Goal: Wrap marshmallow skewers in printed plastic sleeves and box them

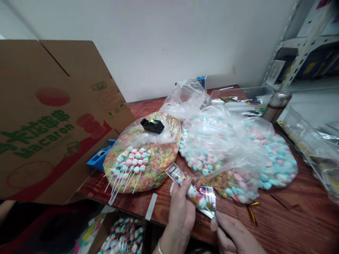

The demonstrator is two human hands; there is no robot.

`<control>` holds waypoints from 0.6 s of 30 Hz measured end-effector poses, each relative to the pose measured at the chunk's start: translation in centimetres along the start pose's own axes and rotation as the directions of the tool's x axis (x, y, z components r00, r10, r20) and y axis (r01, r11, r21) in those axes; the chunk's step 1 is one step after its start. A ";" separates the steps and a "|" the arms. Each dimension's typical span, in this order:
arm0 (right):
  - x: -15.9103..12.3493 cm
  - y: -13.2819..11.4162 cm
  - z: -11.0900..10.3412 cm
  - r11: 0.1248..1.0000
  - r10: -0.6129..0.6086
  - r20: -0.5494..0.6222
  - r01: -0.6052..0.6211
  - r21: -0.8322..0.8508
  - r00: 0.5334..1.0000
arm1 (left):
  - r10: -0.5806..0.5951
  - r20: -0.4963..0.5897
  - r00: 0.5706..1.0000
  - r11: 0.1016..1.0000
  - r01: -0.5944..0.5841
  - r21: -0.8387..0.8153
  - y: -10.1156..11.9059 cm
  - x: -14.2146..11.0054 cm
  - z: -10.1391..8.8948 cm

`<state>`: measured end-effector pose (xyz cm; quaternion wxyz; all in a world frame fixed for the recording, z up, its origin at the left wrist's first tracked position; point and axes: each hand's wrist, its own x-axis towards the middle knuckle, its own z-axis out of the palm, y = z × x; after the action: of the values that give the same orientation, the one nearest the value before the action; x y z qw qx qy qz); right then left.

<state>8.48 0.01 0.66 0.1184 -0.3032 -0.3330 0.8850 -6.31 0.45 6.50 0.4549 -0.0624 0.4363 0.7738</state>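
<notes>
A reddish wooden table (296,197) stands against a white wall (169,46), with a metal shelf (299,46) at the upper right and a flap of a printed cardboard box (47,120) rising at the left. On the table lie a clear bag of rainbow cereal rings (143,173), topped by a black tape dispenser (152,125) and a row of candy skewers (129,165), and a larger clear bag of pink and blue candies (238,148). A blue plastic holder (100,158) sits by the box, and a steel flask (277,106) stands beside a clear tray (238,98). Gold twist ties (252,213) lie on the wood near the table's front edge. Both forearms come in from the bottom of the view, close together. The left hand (180,215), a bangle (159,248) at its wrist, is raised upright and clenched around a clear printed packet (201,195), which tilts up and to the left with a candy skewer (196,194) inside it. The right hand (235,234) reaches in from the lower right, its fingers (225,225) at the packet's lower corner; whether they are pinching it, I cannot tell.
</notes>
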 end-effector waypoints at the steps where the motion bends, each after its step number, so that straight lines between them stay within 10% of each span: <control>1: 0.1 0.1 -0.1 0.999 -0.008 0.028 0.007 0.034 1.000 | -0.018 0.028 0.999 1.000 0.018 0.001 -0.1 0.0 0.0; 5: 0.4 0.6 -0.9 0.871 -0.323 -0.059 0.272 -0.410 0.944 | -0.065 0.101 0.993 0.998 0.064 0.007 -0.3 -0.4 0.5; 8: 0.4 0.6 -1.9 0.199 -0.722 0.182 0.452 -0.869 0.668 | -0.073 0.087 0.994 0.997 0.074 -0.009 -0.2 -0.5 0.9; 11: 0.3 0.1 -2.3 -0.318 -0.777 0.460 0.363 -0.876 0.429 | -0.080 0.076 0.994 0.996 0.083 -0.033 -0.2 -0.5 1.1; 14: 0.3 -0.6 -1.9 -0.339 -0.795 0.446 0.307 -0.889 0.412 | -0.078 0.078 0.994 0.995 0.082 -0.050 -0.6 -0.9 1.4; 18: 0.7 -1.2 -0.6 0.027 -0.781 0.239 0.414 -0.910 0.577 | -0.099 0.094 0.991 0.994 0.102 -0.029 -1.8 -2.3 1.8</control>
<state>8.36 1.54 0.80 0.3505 -0.2812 -0.8292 0.3325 -3.12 0.62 7.63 0.5120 -0.0563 0.3980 0.7592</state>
